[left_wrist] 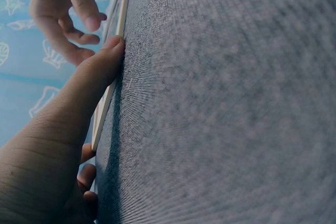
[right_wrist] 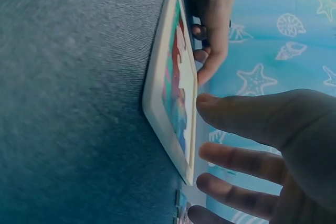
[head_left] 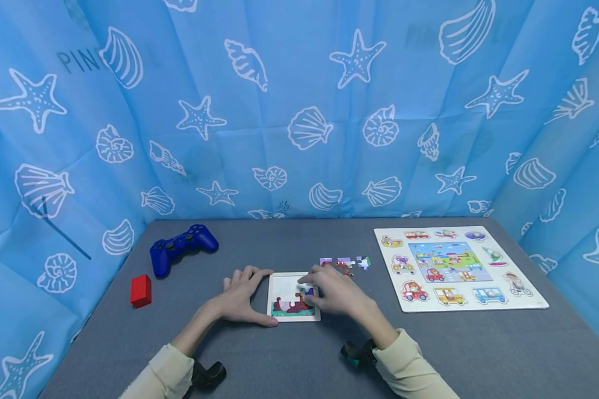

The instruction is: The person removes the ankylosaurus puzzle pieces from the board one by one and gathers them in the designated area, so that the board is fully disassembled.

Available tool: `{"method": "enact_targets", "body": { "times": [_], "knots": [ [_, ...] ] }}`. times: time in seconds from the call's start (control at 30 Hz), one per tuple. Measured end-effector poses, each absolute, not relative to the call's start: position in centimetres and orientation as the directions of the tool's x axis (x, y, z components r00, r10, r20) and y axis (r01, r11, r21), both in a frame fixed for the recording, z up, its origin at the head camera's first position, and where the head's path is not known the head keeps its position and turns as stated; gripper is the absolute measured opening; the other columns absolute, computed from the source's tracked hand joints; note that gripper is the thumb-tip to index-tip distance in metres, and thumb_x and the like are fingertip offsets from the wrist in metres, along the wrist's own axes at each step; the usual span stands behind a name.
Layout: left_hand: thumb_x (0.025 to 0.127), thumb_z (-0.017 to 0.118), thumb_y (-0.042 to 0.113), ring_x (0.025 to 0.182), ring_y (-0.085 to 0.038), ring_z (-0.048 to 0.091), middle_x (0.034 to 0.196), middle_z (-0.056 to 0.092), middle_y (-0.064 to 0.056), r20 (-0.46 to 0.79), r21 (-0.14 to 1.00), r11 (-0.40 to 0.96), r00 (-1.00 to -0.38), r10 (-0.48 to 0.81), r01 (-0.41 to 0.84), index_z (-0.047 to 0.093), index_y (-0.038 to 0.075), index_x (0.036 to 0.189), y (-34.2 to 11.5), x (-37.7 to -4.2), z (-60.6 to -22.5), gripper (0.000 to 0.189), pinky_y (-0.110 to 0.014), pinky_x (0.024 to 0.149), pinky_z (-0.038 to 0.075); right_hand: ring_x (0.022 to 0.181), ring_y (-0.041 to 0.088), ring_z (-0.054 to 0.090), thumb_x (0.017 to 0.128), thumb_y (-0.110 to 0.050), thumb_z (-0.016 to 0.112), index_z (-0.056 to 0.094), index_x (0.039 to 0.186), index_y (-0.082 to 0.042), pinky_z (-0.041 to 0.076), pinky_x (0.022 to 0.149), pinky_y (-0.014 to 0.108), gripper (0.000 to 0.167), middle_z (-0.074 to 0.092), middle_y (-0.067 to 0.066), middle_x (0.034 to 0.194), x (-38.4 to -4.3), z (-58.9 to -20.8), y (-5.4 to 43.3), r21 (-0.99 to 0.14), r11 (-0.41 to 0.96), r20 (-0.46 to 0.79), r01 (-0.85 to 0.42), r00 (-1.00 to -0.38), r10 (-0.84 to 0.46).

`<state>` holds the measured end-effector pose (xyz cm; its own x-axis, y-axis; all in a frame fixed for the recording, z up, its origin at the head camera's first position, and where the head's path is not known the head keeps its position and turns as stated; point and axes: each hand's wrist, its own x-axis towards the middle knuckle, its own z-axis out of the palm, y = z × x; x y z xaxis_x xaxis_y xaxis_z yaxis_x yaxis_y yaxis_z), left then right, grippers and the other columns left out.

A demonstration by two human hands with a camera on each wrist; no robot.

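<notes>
A small white-framed jigsaw board [head_left: 293, 319] lies flat on the table, its lower part and right side filled with coloured pieces [head_left: 293, 306]. My left hand [head_left: 242, 296] holds its left side, thumb at the near corner and index finger at the far corner. In the left wrist view that thumb [left_wrist: 107, 56] presses the board's edge. My right hand [head_left: 336, 291] hovers over the board's right side. Its thumb [right_wrist: 231, 111] and fingers [right_wrist: 241, 161] are apart in the right wrist view, and no piece shows between them. Loose jigsaw pieces [head_left: 363, 262] lie just beyond the right hand.
A large peg puzzle board [head_left: 389, 260] with vehicle pictures lies at the right. At the left are a blue game controller [head_left: 182, 247] and a red block [head_left: 141, 291]. A blue shell-patterned curtain [head_left: 299, 100] hangs behind the grey table [head_left: 279, 366].
</notes>
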<state>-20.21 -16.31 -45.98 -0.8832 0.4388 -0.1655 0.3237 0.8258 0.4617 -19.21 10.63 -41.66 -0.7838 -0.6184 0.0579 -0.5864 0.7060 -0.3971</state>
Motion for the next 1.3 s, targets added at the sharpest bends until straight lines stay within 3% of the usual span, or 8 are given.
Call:
{"method": "enact_targets", "body": {
  "times": [1.3],
  "knots": [
    [0.065,0.083,0.073,0.11,-0.025,0.036,0.144,0.042,-0.007,-0.162,0.472,0.82,-0.882,0.443,0.325,0.036,0.03,0.157,-16.28,-20.14,-45.86,0.111,-0.038,0.078,0.02,0.086,0.015,0.046,0.092,-0.01,0.076,0.074,0.124,-0.005,0.042,0.071,0.027,0.033,0.061,0.009,0.106,-18.66,-42.09,10.26,-0.41,0.72,-0.01,-0.559,-0.787,-0.617]
  ]
}}
